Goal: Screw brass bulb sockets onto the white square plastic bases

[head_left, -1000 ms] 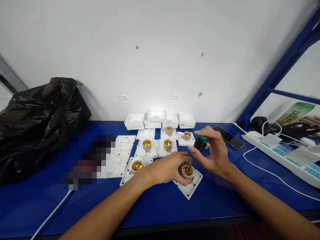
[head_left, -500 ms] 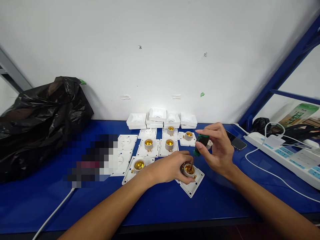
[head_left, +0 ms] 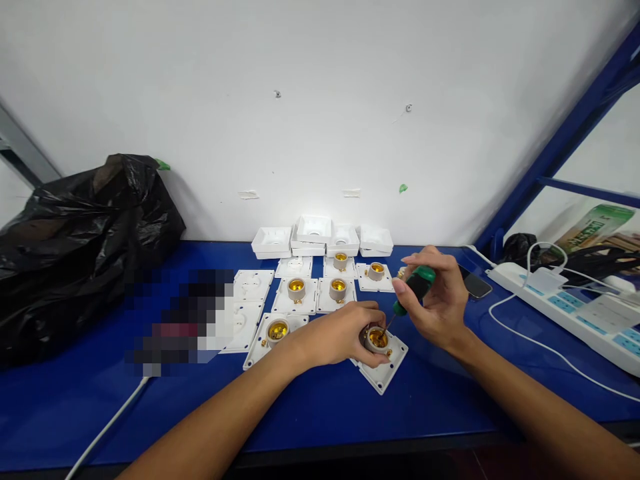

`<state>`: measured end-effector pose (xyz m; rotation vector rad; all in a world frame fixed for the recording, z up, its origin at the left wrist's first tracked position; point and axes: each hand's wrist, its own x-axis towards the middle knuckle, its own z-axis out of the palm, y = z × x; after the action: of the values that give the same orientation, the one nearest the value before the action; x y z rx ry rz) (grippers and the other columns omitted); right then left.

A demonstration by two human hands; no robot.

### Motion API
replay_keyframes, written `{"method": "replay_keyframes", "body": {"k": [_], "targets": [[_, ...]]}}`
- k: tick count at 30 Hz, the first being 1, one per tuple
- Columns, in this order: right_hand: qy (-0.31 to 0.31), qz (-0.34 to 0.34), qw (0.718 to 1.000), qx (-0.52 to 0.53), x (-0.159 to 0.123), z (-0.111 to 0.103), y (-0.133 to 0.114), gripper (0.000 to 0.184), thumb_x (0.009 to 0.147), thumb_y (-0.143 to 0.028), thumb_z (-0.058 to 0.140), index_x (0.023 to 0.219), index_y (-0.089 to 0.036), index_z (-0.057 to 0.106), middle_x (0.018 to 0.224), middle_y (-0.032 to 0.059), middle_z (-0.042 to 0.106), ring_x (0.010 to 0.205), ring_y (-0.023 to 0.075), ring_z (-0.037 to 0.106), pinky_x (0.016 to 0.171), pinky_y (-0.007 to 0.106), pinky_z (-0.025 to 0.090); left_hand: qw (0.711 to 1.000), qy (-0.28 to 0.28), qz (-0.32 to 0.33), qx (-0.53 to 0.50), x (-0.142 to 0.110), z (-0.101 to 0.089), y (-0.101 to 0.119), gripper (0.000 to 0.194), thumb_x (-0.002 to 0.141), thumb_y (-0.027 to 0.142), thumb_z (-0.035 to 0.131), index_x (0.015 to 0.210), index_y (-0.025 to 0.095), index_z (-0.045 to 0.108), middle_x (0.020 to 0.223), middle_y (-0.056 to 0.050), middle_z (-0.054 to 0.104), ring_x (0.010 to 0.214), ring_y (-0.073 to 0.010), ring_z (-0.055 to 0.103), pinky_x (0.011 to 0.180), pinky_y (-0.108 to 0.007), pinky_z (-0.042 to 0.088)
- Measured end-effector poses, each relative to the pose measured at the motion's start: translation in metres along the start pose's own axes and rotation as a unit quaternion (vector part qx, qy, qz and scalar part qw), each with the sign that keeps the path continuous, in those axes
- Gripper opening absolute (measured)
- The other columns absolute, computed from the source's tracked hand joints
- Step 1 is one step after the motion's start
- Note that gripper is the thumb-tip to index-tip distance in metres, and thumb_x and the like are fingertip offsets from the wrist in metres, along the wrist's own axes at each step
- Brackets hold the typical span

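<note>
My left hand [head_left: 361, 333] is closed round a lamp socket [head_left: 379, 341] with a brass-coloured inside, its thumb along the near side. Under the socket lies a white square base plate [head_left: 383, 377], turned cornerwise on the table. A green and black screwdriver [head_left: 419, 283] is gripped by its handle in my right hand [head_left: 437, 300]. Its thin shaft slants down to the left, and the tip reaches into the socket; what it touches there is too small to make out. Left of my hands, another lamp socket [head_left: 278, 331] sits on its own plate, partly behind my forearm.
Several socketed plates [head_left: 295, 305] lie behind my hands. White covers [head_left: 314, 229] are stacked against the wall. A black plastic bag [head_left: 95, 247] and a blurred patch [head_left: 180, 320] are on the left. To the right lie a phone [head_left: 475, 283] and a power strip [head_left: 565, 307] with cables.
The screwdriver handle has tipped to the right and lower, so its shaft slants more. My right fingers have shifted round it. My left hand and the socket stay in place.
</note>
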<state>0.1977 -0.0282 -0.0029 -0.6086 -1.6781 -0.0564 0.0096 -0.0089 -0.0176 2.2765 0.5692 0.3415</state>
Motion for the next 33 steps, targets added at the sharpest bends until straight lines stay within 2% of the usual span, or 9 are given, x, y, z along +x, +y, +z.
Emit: {"method": "replay_keyframes", "body": {"k": [7,12,17,24,26,29,33], "targets": [[-0.021,0.031,0.998,0.044,-0.0059,0.0001,0.0031,0.033,0.092,-0.016,0.059,0.122,-0.028,0.058,0.094,0.0023,0.058,0.081,0.0176,0.058,0.064,0.033,0.049,1.0,-0.007,0.003,0.004,0.0014,-0.0003,-0.001,0.032,0.08,0.043,0.079,0.091,0.019,0.061,0.094,-0.001,0.056,0.08,-0.0156,0.054,0.071,-0.029,0.04],[-0.02,0.016,0.999,0.021,-0.003,-0.0017,0.0017,0.025,0.093,-0.02,0.059,0.117,-0.028,0.062,0.092,0.0024,0.058,0.078,0.0173,0.055,0.062,0.033,0.046,1.0,-0.005,0.005,-0.001,0.0014,0.0001,-0.0019,0.033,0.079,0.043,0.079,0.092,0.019,0.061,0.093,0.0,0.055,0.079,-0.0155,0.053,0.071,-0.029,0.04],[-0.052,0.033,0.998,0.015,-0.0026,-0.0041,-0.0022,0.031,0.098,-0.022,0.051,0.126,-0.027,0.065,0.097,0.0057,0.058,0.086,0.0195,0.054,0.064,0.034,0.047,1.0,-0.002,0.006,-0.007,0.0008,0.0007,-0.0026,0.032,0.08,0.043,0.079,0.092,0.019,0.061,0.096,-0.001,0.058,0.082,-0.0165,0.055,0.072,-0.029,0.041],[0.017,0.035,0.999,0.025,-0.0015,-0.0007,0.0008,0.028,0.087,-0.017,0.067,0.112,-0.029,0.06,0.085,-0.0008,0.051,0.071,0.0149,0.051,0.057,0.029,0.043,1.0,-0.001,0.004,0.004,0.0011,0.0004,-0.0015,0.033,0.079,0.043,0.08,0.093,0.019,0.062,0.093,-0.001,0.056,0.08,-0.0159,0.054,0.072,-0.029,0.041],[0.019,0.032,0.999,0.031,-0.0015,-0.0013,0.0015,0.026,0.088,-0.017,0.067,0.11,-0.028,0.06,0.083,-0.0012,0.05,0.071,0.0148,0.05,0.057,0.029,0.042,1.0,0.0,0.005,0.002,0.0011,0.0002,-0.0012,0.033,0.079,0.042,0.081,0.094,0.019,0.062,0.093,0.0,0.056,0.08,-0.0156,0.054,0.073,-0.029,0.042],[-0.001,0.024,0.999,0.033,-0.0028,-0.0037,0.0005,0.022,0.093,-0.02,0.059,0.114,-0.027,0.063,0.087,0.002,0.055,0.076,0.0166,0.053,0.059,0.03,0.046,1.0,-0.001,0.0,-0.002,0.0005,-0.0002,-0.0005,0.033,0.079,0.043,0.08,0.095,0.019,0.063,0.094,-0.001,0.056,0.08,-0.016,0.054,0.072,-0.029,0.041],[-0.032,0.045,0.998,0.028,-0.0045,-0.0049,-0.0021,0.029,0.097,-0.021,0.053,0.122,-0.027,0.065,0.099,0.0062,0.06,0.088,0.0203,0.059,0.063,0.034,0.052,1.0,-0.007,-0.007,-0.005,0.0,-0.0011,0.0004,0.032,0.079,0.043,0.079,0.094,0.019,0.064,0.097,-0.002,0.059,0.083,-0.0176,0.056,0.071,-0.03,0.041]]}}
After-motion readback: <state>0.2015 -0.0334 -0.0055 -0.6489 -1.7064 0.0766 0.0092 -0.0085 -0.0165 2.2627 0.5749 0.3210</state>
